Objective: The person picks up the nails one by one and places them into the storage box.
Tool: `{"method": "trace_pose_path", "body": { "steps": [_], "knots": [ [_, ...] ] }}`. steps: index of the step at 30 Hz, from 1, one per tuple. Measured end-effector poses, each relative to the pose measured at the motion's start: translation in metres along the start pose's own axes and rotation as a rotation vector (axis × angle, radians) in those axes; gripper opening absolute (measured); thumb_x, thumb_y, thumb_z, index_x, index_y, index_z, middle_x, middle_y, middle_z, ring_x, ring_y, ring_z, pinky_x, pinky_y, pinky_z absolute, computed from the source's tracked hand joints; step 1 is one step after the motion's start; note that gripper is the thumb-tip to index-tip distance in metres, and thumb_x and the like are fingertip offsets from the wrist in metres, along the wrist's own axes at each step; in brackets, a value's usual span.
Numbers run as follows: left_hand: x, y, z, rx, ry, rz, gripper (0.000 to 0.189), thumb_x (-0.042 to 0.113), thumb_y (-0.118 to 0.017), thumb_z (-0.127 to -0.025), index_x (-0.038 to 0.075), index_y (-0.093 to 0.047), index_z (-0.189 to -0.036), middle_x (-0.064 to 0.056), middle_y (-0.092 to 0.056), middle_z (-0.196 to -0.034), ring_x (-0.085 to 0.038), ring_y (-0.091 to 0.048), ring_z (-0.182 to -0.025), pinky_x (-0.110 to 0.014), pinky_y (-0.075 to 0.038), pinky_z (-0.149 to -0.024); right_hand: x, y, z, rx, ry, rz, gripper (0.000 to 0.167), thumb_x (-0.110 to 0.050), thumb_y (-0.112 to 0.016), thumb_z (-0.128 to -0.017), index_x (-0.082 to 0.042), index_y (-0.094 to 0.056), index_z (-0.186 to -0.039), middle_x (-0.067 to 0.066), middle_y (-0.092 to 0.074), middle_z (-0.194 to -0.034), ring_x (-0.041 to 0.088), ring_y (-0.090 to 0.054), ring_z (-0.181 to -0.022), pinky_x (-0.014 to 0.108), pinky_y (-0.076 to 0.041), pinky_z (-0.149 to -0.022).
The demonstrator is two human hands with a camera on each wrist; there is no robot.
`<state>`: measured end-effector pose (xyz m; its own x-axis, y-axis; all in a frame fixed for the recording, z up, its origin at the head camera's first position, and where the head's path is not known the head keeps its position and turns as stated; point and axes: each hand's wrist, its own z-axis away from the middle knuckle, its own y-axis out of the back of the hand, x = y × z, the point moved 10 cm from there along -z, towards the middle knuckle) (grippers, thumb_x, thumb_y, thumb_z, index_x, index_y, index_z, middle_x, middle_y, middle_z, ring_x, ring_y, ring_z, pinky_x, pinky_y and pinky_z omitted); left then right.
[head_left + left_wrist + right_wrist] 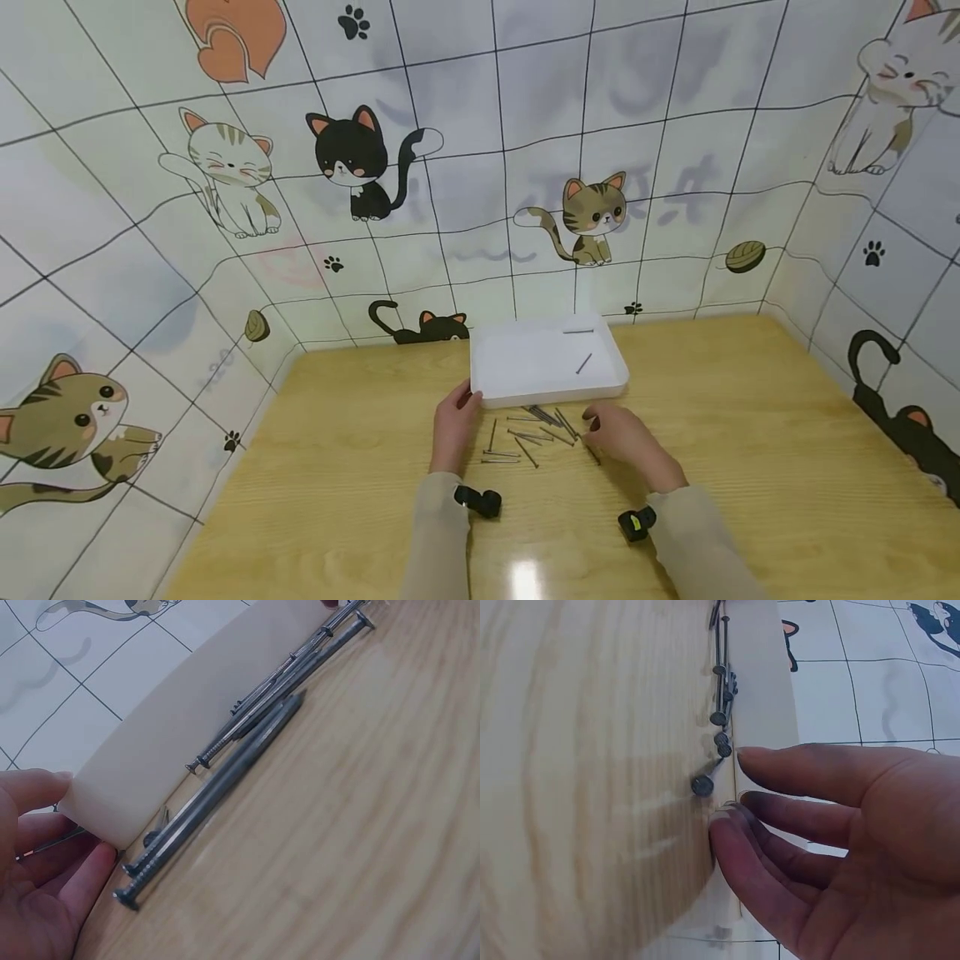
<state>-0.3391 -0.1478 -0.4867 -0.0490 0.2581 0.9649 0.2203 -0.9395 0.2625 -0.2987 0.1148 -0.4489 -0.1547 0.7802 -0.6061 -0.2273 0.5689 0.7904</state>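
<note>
My left hand (455, 425) grips the near left corner of a shallow white tray (525, 401), thumb at its rim and fingers low against the corner. Two nails (578, 332) lie apart inside the tray. In front of it, several loose steel nails (527, 436) are scattered on the table, some overlapping. My right hand (626, 433) is low at the right side of these nails, thumb and fingers apart with nothing between them. A single nail (592, 455) lies just below its fingertips. Seen from the right wrist, a nail head (702, 785) points at the camera close to the fingertips.
The wooden table (360, 467) meets a wall (465, 200) printed with cartoon cats and grid lines. The tray's far edge stands close to that wall. Each wrist carries a small black camera (480, 502).
</note>
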Motion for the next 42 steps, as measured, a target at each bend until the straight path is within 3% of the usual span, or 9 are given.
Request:
{"method": "trace_pose_path", "body": {
  "steps": [7, 12, 15, 30, 42],
  "knots": [
    [-0.006, 0.0, 0.013, -0.001, 0.022, -0.01, 0.042, 0.03, -0.058, -0.086, 0.015, -0.054, -0.125, -0.001, -0.056, -0.119, -0.016, -0.05, -0.109, -0.037, -0.039, -0.091, -0.004, -0.005, 0.014, 0.047, 0.038, 0.057, 0.018, -0.004, -0.064, -0.074, 0.0, -0.062, -0.092, 0.004, -0.057, -0.079, 0.017, -0.05, -0.07, 0.035, -0.042, -0.063],
    [0.004, 0.001, 0.011, -0.003, -0.015, 0.004, 0.042, 0.031, -0.058, -0.086, 0.015, -0.053, -0.125, -0.002, -0.056, -0.118, -0.016, -0.051, -0.108, -0.037, -0.039, -0.091, -0.014, 0.004, 0.015, 0.071, 0.07, 0.092, 0.008, -0.002, -0.063, -0.074, -0.001, -0.064, -0.083, 0.003, -0.057, -0.076, 0.017, -0.051, -0.068, 0.035, -0.043, -0.06],
    [0.002, 0.003, 0.013, -0.007, -0.022, 0.022, 0.043, 0.03, -0.057, -0.087, 0.014, -0.052, -0.126, -0.003, -0.056, -0.119, -0.017, -0.051, -0.108, -0.038, -0.039, -0.091, -0.016, 0.002, 0.016, 0.068, 0.056, 0.1, 0.003, -0.002, -0.062, -0.075, -0.003, -0.064, -0.077, 0.001, -0.058, -0.074, 0.015, -0.051, -0.065, 0.033, -0.043, -0.059],
    [0.0, 0.002, 0.006, -0.013, -0.006, 0.032, 0.042, 0.033, -0.058, -0.085, 0.018, -0.054, -0.125, 0.002, -0.056, -0.118, -0.013, -0.051, -0.107, -0.036, -0.039, -0.092, -0.019, 0.004, 0.017, 0.049, 0.014, 0.207, 0.01, 0.003, -0.057, -0.07, -0.005, -0.063, -0.07, 0.003, -0.06, -0.072, 0.014, -0.047, -0.058, 0.03, -0.041, -0.052],
    [0.001, 0.001, 0.009, -0.024, -0.012, 0.026, 0.042, 0.033, -0.058, -0.086, 0.017, -0.054, -0.124, 0.0, -0.056, -0.118, -0.015, -0.051, -0.107, -0.036, -0.039, -0.092, -0.016, 0.0, 0.022, 0.029, -0.018, 0.194, 0.019, 0.003, -0.056, -0.07, -0.009, -0.051, -0.057, -0.001, -0.043, -0.056, 0.014, -0.037, -0.049, 0.026, -0.03, -0.044]
  ]
}}
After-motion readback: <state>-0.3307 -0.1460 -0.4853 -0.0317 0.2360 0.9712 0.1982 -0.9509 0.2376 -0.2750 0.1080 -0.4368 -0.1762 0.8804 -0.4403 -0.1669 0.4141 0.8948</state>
